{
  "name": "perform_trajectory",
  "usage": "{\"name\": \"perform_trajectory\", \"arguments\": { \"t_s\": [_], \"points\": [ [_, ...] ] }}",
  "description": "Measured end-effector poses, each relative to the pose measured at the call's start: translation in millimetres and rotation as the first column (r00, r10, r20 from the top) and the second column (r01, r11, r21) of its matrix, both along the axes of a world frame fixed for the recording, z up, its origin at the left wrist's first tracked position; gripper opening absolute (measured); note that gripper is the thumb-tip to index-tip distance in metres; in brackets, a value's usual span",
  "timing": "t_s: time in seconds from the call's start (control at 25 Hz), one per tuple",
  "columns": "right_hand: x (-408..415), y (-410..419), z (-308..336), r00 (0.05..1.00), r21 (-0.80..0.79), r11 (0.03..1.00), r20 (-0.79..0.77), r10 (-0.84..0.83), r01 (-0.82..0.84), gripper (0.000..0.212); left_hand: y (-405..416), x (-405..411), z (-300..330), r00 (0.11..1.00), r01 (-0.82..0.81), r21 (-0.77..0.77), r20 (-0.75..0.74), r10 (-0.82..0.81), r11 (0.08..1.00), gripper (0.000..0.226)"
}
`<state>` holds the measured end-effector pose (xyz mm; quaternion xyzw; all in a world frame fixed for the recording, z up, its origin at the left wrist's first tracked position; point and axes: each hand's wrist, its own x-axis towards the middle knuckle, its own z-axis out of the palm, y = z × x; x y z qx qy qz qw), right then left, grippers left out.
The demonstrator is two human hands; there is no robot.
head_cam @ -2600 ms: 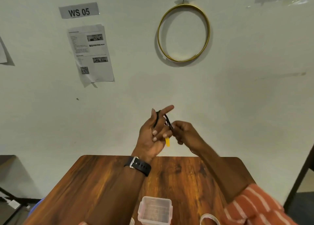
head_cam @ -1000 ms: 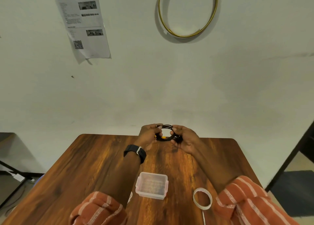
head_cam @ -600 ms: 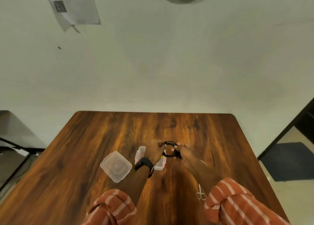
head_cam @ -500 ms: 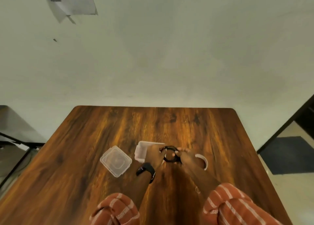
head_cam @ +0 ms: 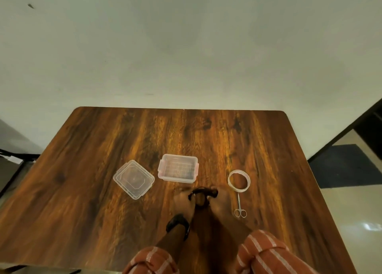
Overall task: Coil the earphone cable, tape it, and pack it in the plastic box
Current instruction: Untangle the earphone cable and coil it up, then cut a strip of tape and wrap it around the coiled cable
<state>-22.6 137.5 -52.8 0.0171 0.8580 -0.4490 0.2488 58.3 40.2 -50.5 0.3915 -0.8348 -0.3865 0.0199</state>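
The black earphone cable [head_cam: 203, 191] is wound into a small coil, held low over the wooden table [head_cam: 86, 182] between both hands. My left hand [head_cam: 184, 201] grips its left side and my right hand [head_cam: 220, 201] grips its right side. Just beyond the coil stands the open clear plastic box [head_cam: 177, 168] with pink clips. Its clear lid [head_cam: 133, 179] lies flat to the left of the box. A ring of clear tape [head_cam: 239, 180] lies to the right of the coil.
Small metal scissors [head_cam: 239, 207] lie just right of my right hand, below the tape. The table's far edge meets a pale wall. Open floor and a dark mat [head_cam: 345, 166] lie beyond the right edge.
My hands have come down from in front of the wall to just above the table with the coil, now nearer than the box. The view has tilted downward.
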Motion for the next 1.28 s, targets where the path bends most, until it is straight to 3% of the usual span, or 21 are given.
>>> {"name": "perform_trajectory", "arguments": {
  "t_s": [0.16, 0.32, 0.44, 0.52, 0.56, 0.68, 0.8, 0.96, 1.08, 1.2, 1.28],
  "points": [
    [-1.3, 4.0, 3.6, 0.992, 0.033, 0.995, -0.087, 0.093, -0.09, 0.033, -13.5, -0.9, -26.5, 0.997, 0.001, -0.066, 0.083, 0.005, 0.998, 0.03],
    [-4.8, 17.2, 11.9, 0.978, 0.017, 0.998, -0.197, 0.061, -0.059, 0.023, -14.3, -1.2, -14.6, 1.0, -0.019, -0.019, 0.009, 0.02, 1.0, 0.03],
    [-22.8, 42.9, 9.5, 0.929, 0.262, 0.965, -0.353, 0.11, -0.014, 0.036, -14.6, -0.2, -11.3, 0.999, -0.043, 0.028, -0.016, 0.044, 0.999, 0.026],
    [-39.9, 65.5, -3.5, 0.924, 0.389, 0.916, -0.303, 0.231, -0.101, 0.053, -12.6, 2.3, -9.0, 0.998, -0.063, -0.031, -0.029, 0.062, 0.998, 0.026],
    [-48.6, 72.9, -10.0, 0.938, 0.373, 0.918, -0.249, 0.241, -0.137, 0.049, -11.1, 2.5, -7.8, 0.997, -0.066, -0.096, -0.043, 0.062, 0.993, 0.024],
    [-60.4, 78.3, -0.7, 0.946, 0.262, 0.952, -0.233, 0.225, -0.162, 0.033, -3.1, -9.6, 7.5, 0.987, -0.03, -0.215, -0.158, -0.005, 0.976, 0.014],
    [-57.9, 65.1, 34.9, 0.965, -0.068, 0.994, -0.255, 0.061, -0.081, 0.02, 4.1, -32.4, 44.9, 0.942, 0.01, -0.158, -0.33, -0.062, 0.987, 0.027],
    [-46.5, 39.5, 85.9, 0.969, -0.418, 0.903, -0.247, -0.006, -0.101, 0.016, 2.3, -50.2, 102.7, 0.834, 0.148, -0.123, -0.518, -0.191, 0.981, 0.041],
    [-38.7, 24.9, 113.9, 0.965, -0.527, 0.841, -0.263, -0.027, -0.12, 0.015, -4.8, -52.8, 130.5, 0.782, 0.142, -0.18, -0.582, -0.222, 0.973, 0.038],
    [-33.9, 12.1, 140.2, 0.962, -0.577, 0.807, -0.27, -0.042, -0.126, 0.012, -7.9, -50.4, 149.1, 0.707, 0.008, -0.219, -0.689, -0.16, 0.976, 0.025],
    [-30.7, 5.1, 156.4, 0.955, -0.589, 0.794, -0.294, -0.036, -0.151, 0.015, -9.5, -49.6, 163.9, 0.661, -0.074, -0.148, -0.748, -0.063, 0.986, 0.02]
  ]
}}
